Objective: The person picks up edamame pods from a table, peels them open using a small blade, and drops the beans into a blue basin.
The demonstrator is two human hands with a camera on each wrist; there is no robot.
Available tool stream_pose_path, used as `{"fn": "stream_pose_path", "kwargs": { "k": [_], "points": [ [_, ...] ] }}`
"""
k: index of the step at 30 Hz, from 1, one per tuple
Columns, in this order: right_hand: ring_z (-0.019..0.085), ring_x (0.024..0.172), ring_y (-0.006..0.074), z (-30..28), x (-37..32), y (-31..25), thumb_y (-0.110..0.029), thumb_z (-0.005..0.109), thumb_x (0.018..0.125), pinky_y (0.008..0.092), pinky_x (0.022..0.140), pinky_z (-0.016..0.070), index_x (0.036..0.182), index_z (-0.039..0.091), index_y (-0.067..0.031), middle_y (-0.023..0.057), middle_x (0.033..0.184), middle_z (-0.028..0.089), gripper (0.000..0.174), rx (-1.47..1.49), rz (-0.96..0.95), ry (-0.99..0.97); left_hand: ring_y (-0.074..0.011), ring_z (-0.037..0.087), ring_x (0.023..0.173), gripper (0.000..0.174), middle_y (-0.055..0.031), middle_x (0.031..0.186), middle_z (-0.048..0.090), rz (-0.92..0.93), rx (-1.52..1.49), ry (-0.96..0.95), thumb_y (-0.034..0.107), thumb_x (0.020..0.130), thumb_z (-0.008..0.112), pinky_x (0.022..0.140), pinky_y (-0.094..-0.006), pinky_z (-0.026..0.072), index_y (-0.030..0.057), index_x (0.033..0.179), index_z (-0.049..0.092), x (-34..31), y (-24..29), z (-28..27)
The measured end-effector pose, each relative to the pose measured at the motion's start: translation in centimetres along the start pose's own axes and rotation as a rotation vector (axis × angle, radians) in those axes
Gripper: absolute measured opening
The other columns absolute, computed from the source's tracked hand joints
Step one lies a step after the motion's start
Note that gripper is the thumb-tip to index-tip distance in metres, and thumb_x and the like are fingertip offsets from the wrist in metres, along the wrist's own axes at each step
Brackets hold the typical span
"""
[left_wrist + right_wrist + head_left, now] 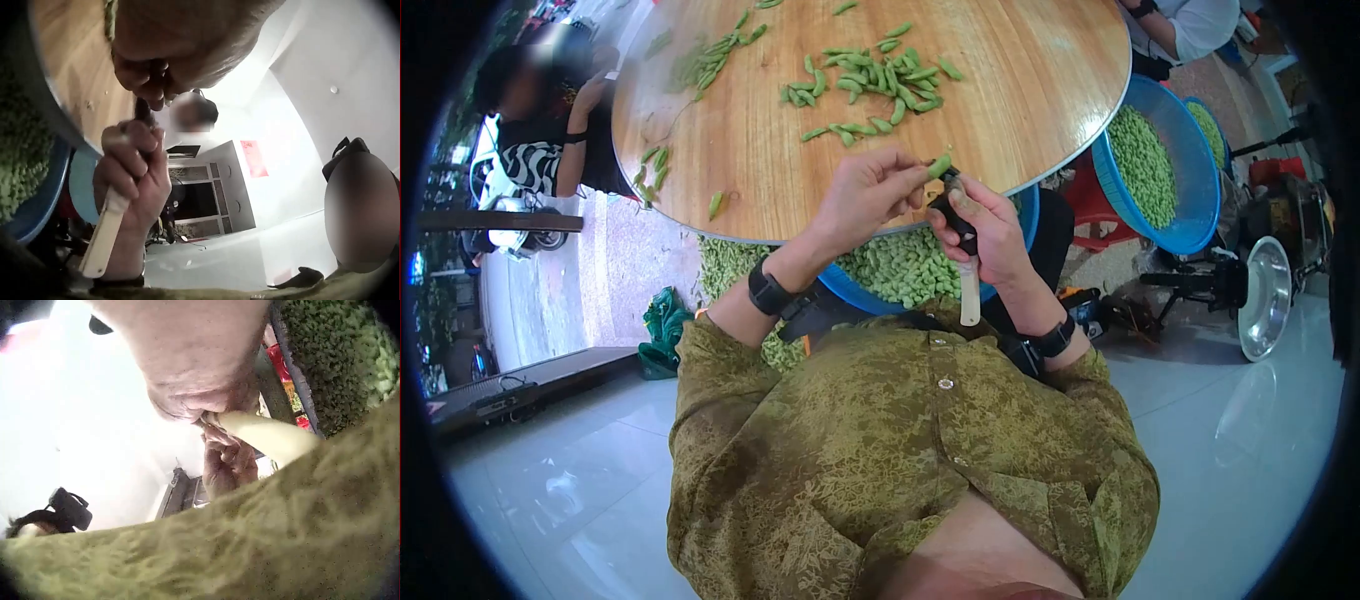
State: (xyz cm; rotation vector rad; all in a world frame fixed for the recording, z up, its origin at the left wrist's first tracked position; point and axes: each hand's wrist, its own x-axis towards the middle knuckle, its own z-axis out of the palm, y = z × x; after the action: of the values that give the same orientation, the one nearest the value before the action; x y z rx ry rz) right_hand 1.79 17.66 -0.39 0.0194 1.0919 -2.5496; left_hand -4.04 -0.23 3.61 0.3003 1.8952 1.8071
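In the head view the left hand pinches a green pod between thumb and fingers at the table's near edge. Close beside it, the right hand grips a black tool, and a pale handle extends below that fist. The left wrist view shows the right hand curled round the pale handle, with the left hand above it. From the right wrist the pale handle juts out of the right hand; the left hand is behind, its pod hidden.
Loose pods lie on the round wooden table. Under its near edge is a blue basin holding shelled beans. A second blue basin of beans stands at the right. One person sits at the left, another at the upper right.
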Motion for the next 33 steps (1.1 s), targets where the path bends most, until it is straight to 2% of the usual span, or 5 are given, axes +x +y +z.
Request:
{"fn": "stream_pose_path", "kwargs": {
  "k": [1, 17, 26, 29, 33],
  "points": [
    [0.044, 0.059, 0.0090, 0.1, -0.1, -0.1, -0.018, 0.047, 0.098, 0.0180, 0.043, 0.0348, 0.134, 0.042, -0.0032, 0.0080, 0.080, 0.054, 0.039, 0.067, 0.038, -0.029, -0.0031, 0.052, 0.060, 0.015, 0.0015, 0.070, 0.060, 0.013, -0.036, 0.031, 0.014, 0.093, 0.058, 0.052, -0.0173, 0.0402, -0.0004, 0.092, 0.062, -0.3, -0.6, 0.7],
    [0.044, 0.054, 0.0053, 0.4, -0.9, 0.5, -0.017, 0.050, 0.097, 0.0169, 0.042, 0.0343, 0.127, 0.050, -0.0028, 0.0037, 0.077, 0.057, 0.034, -0.014, -0.015, 0.017, -0.0027, 0.051, 0.063, 0.009, 0.0007, 0.073, 0.059, 0.182, -0.014, 0.088, 0.010, 0.093, 0.057, 0.054, -0.0176, 0.0391, 0.0022, 0.096, 0.059, -1.3, -3.9, 1.5],
    [0.044, 0.053, 0.0048, -0.8, -1.6, 0.5, -0.014, 0.050, 0.095, 0.0172, 0.041, 0.0340, 0.117, 0.056, -0.0001, 0.0044, 0.075, 0.057, 0.026, 0.035, 0.018, -0.089, -0.0058, 0.043, 0.054, 0.010, -0.0003, 0.068, 0.053, -0.265, -0.822, -0.300, 0.014, 0.095, 0.054, 0.046, -0.0195, 0.0320, 0.0046, 0.095, 0.058, -1.2, -3.6, 0.7],
    [0.046, 0.055, 0.0056, -0.8, -2.0, 1.0, -0.010, 0.049, 0.095, 0.0184, 0.045, 0.0360, 0.115, 0.056, 0.0013, 0.0040, 0.076, 0.058, 0.024, -0.155, -0.046, 0.001, -0.0056, 0.043, 0.053, 0.011, 0.0002, 0.066, 0.052, -0.265, -0.758, -0.164, 0.014, 0.095, 0.054, 0.044, -0.0196, 0.0319, 0.0044, 0.093, 0.058, -1.4, -4.1, 1.4],
    [0.054, 0.062, 0.0104, -1.4, -1.8, 1.9, -0.003, 0.053, 0.091, 0.0237, 0.055, 0.0423, 0.116, 0.054, 0.0034, 0.0061, 0.075, 0.058, 0.026, -0.898, -0.355, 0.032, -0.0054, 0.045, 0.052, 0.010, 0.0013, 0.065, 0.052, -0.226, -0.549, -0.075, 0.014, 0.094, 0.055, 0.045, -0.0191, 0.0338, 0.0042, 0.092, 0.057, -1.3, -4.8, 1.6]
  ]
}}
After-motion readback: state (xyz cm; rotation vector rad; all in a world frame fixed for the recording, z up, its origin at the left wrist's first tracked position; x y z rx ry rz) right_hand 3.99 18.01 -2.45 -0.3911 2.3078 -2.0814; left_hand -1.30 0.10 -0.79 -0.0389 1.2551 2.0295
